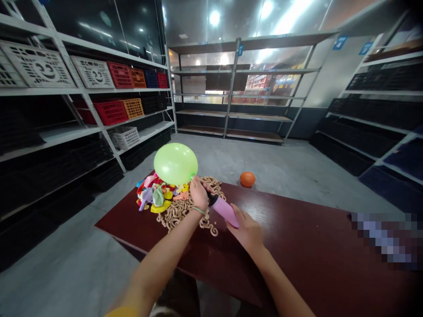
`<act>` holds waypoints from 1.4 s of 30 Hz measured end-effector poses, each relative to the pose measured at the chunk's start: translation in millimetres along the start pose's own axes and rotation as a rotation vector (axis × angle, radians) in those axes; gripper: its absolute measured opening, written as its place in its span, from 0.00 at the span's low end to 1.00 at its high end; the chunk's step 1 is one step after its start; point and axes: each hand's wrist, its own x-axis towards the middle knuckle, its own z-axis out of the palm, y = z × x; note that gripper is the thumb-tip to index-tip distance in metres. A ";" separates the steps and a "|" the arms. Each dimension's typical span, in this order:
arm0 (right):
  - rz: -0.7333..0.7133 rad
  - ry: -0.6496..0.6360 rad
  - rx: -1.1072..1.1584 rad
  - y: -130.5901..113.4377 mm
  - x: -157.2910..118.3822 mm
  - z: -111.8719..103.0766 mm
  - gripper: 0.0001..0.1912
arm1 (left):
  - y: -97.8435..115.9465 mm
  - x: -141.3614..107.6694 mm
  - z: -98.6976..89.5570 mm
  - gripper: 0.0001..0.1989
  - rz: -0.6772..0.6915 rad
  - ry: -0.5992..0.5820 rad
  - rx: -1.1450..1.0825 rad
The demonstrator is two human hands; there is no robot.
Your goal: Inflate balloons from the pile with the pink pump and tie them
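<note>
A light green balloon (176,164), round and filled with air, stands above the table's left part. My left hand (199,193) is closed around its neck, close to the black end of a hand pump (226,210). The pump's nozzle is hidden by my fingers. My right hand (246,230) grips the pump's pink barrel, which slants down to the right. Below the balloon lies a heap of flat, uninflated balloons (157,196) in many colours. Tan, curly rope-like pieces (178,213) are piled beside them, beneath my left hand.
The dark red table (297,237) spans the foreground. An orange balloon (247,179) rests on the grey floor beyond its far edge. Shelves with plastic crates (111,112) line the left; more racks (231,116) stand behind and on the right. A pixelated patch covers the table's right end.
</note>
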 end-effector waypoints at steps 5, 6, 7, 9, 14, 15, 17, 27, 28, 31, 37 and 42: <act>-0.089 -0.001 0.026 2.3 2.8 -0.5 0.25 | 28.3 35.7 -18.7 0.19 0.011 -0.049 0.118; -0.105 0.004 0.027 2.7 3.6 -0.6 0.25 | 40.1 47.5 -24.0 0.18 0.034 -0.033 0.130; -0.119 0.008 0.026 3.0 4.4 -0.9 0.25 | 51.7 58.6 -28.8 0.17 0.049 -0.025 0.136; -0.137 0.008 0.024 3.6 5.5 -1.7 0.25 | 69.6 75.4 -35.5 0.16 0.082 0.002 0.116; -0.103 0.012 0.010 1.0 3.9 -2.3 0.24 | 60.3 65.6 -27.7 0.17 0.087 0.071 0.039; -0.077 0.015 0.010 -0.2 3.0 -2.0 0.24 | 50.6 55.2 -22.3 0.17 0.069 0.070 0.036; -0.013 0.021 0.018 -2.2 1.6 -1.3 0.25 | 29.1 31.9 -10.2 0.19 0.033 0.039 0.033; -0.073 0.008 0.061 2.2 7.6 -6.5 0.24 | 32.5 37.0 -11.6 0.19 0.051 -0.072 -0.002; -0.086 0.011 0.061 2.6 7.9 -6.6 0.24 | 41.5 45.2 -15.8 0.19 0.063 -0.059 0.003; -0.100 0.003 0.074 3.6 8.2 -6.3 0.24 | 66.4 64.6 -25.8 0.18 0.103 -0.018 0.018; -0.090 -0.012 0.065 4.8 6.0 -3.1 0.24 | 73.7 65.2 -27.7 0.15 0.163 0.057 -0.042; -0.012 0.004 0.038 3.2 2.5 2.5 0.26 | 27.2 22.4 -7.7 0.18 0.110 0.040 -0.045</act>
